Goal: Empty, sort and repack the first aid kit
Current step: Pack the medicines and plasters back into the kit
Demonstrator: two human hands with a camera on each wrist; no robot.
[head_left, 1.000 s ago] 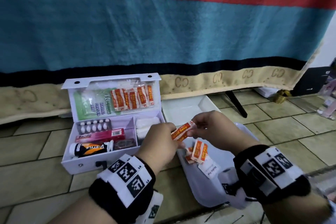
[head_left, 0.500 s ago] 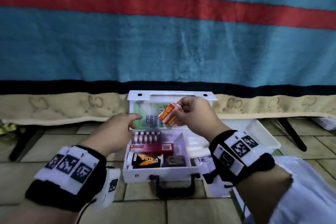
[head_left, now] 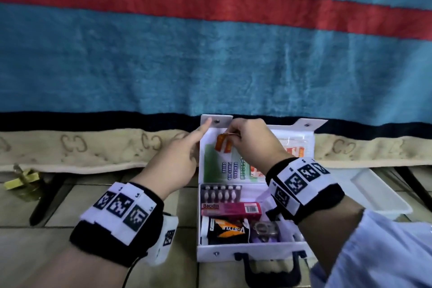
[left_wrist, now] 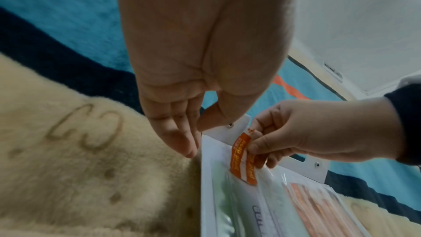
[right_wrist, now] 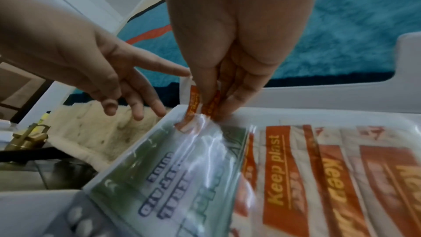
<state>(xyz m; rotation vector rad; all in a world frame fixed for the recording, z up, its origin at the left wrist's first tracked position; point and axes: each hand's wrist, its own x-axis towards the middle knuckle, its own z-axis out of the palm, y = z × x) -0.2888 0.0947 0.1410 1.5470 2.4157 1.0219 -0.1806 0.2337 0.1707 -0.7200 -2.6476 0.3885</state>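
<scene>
The white first aid kit (head_left: 252, 250) lies open on the tiled floor with its lid (head_left: 304, 128) upright. My right hand (head_left: 230, 138) pinches a few orange plaster strips (head_left: 223, 146) at the top left of the lid. In the left wrist view the plaster strips (left_wrist: 242, 158) have their lower ends at the mouth of the clear lid pocket (left_wrist: 268, 195). My left hand (head_left: 198, 138) has straight fingers and touches the lid's top left corner. The pocket holds a green first aid guide (right_wrist: 173, 168) and more orange plasters (right_wrist: 296, 177).
The kit's base holds a blister pack (head_left: 221, 194), a pink Bacidin box (head_left: 231, 209) and a black and orange roll (head_left: 225, 229). A white tray (head_left: 374, 192) lies right of the kit. A blue and red blanket (head_left: 210, 54) hangs behind. A brass object (head_left: 21, 180) sits far left.
My right hand carried the plaster strips from over the tray to the lid pocket. My left hand let go of them and moved to the lid's corner. The head view swung towards the kit.
</scene>
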